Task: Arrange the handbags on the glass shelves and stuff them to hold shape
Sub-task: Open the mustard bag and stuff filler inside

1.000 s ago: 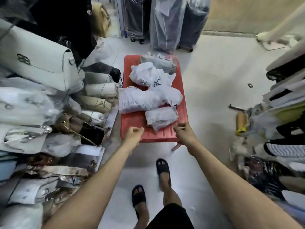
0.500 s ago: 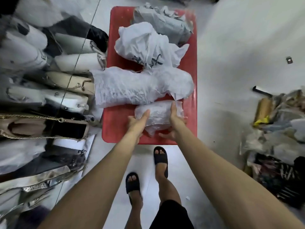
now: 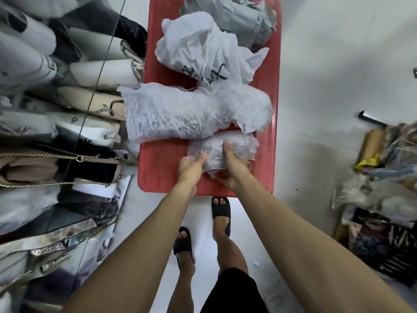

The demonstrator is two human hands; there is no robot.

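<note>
My right thumb point(image 3: 226, 147) lies over the top of the small wrapped bundle point(image 3: 234, 146) and the other fingers curl under its near edge, so my right hand point(image 3: 234, 164) is grasping it. My left hand point(image 3: 190, 164) pinches the crinkly plastic at the bundle's left end, thumb pressed to it. A second ago both hands were only hooked on the near rim of the red table point(image 3: 162, 168); half a second ago they had come onto this bundle, and now the grip has closed tighter and I have leaned in over the table. I judge that I have picked the next handbag to unwrap, or a wad of stuffing; the wrapping hides which.

The bundle rests on the table's near right part, touching the long white package point(image 3: 180, 114) behind it. Farther back lie a white bag with dark lettering point(image 3: 203, 53) and a grey wrapped parcel point(image 3: 239, 16). To my left the glass shelves point(image 3: 106, 55) already hold rows of handbags point(image 3: 90, 102), so the bundle has yet to travel there
</note>
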